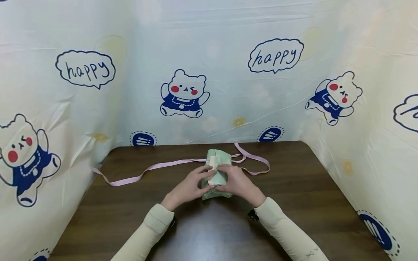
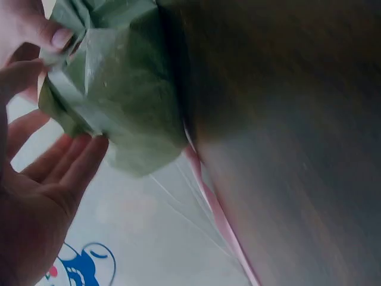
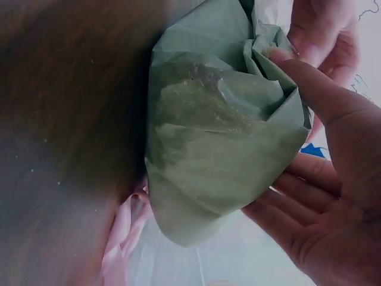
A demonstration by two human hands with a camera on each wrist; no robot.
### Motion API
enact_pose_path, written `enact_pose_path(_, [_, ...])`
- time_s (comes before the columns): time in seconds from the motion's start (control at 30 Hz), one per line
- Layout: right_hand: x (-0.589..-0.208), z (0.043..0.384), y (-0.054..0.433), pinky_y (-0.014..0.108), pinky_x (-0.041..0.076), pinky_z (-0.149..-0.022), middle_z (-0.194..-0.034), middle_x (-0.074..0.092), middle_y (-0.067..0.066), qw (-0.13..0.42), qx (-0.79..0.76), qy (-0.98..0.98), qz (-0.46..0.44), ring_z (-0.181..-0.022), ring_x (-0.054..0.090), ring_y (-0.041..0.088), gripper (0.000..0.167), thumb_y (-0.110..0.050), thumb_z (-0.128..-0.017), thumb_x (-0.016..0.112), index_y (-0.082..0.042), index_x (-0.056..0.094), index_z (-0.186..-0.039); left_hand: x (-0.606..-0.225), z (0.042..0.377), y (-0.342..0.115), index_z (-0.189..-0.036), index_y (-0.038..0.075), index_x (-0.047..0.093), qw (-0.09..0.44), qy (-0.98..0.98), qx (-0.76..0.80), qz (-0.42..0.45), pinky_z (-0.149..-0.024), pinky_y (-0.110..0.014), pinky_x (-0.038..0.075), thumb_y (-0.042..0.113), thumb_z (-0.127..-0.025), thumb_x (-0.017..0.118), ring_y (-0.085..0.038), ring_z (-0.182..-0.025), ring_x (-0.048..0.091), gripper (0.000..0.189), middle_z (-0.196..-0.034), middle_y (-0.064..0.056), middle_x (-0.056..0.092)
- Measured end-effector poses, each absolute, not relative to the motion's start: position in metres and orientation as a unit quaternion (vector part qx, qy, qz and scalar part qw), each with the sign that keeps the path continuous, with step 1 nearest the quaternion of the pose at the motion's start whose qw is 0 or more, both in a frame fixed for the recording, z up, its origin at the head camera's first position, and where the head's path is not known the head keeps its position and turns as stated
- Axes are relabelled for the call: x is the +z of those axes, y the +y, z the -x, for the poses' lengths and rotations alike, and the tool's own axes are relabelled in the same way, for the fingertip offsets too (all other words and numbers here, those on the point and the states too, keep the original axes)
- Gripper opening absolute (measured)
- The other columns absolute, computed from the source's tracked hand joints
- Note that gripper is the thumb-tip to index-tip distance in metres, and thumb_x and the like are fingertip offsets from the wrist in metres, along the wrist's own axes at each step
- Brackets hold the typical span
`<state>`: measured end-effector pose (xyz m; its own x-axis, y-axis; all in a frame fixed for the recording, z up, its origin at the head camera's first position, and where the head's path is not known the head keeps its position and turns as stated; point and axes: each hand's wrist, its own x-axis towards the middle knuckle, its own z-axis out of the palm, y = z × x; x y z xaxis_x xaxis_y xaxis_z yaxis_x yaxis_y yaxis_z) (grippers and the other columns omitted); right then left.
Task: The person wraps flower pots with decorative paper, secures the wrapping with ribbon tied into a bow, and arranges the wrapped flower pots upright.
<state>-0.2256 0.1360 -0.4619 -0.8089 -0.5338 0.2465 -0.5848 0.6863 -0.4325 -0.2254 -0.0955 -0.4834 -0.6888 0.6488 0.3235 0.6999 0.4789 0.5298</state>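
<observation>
Pair of hands, yours, facing.
Left hand (image 1: 187, 185) and right hand (image 1: 241, 184): both gripping, fingers (image 1: 203, 169) bent, thumbs (image 3: 324, 89) nearer you; arms (image 1: 142, 233) converging forward.

Soft, even light in the head view, pale tabletop (image 1: 202, 235) glare, wrist views dim, hazy.

The word "happy" is read twice in dark blue handwritten-style lettering, inside a cloud-shaped speech bubble at left (image 1: 85, 69) and another at right (image 1: 275, 55); both are printed on a pale, creased hanging sheet (image 1: 228, 21). Marks on dark blue oval badges (image 1: 143, 139) cannot be read.
</observation>
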Motion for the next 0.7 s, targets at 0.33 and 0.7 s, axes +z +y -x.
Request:
enact_pose_path(0.33, [-0.468,0.263,0.196,0.044,0.059,-0.087,-0.130,0.066,0.020,-0.034,0.412,-0.867,-0.278,-0.111,0.067,0.034,0.033,0.005,-0.091,0.063,0.003,0.069,-0.124,-0.485,0.216,-0.082,-0.135,0.011,0.067,0.059,-0.884,-0.274,0.374,-0.109,-0.049,0.044,0.025,-0.095,0.075,-0.033,-0.134,0.049,0.043,-0.148,-0.014,0.051])
enact_pose_path(0.7, [-0.504,0.288,0.233,0.029,0.047,-0.061,-0.069,0.062,-0.002,-0.073,0.239,-0.950,-0.189,-0.064,0.053,0.013,0.011,-0.002,-0.086,0.077,-0.006,0.072,-0.077,-0.486,0.216,-0.078,-0.131,0.008,0.069,0.063,-0.885,-0.285,0.362,-0.105,-0.050,0.047,0.022,-0.092,0.077,-0.035,-0.128,0.052,0.042,-0.145,-0.016,0.054])
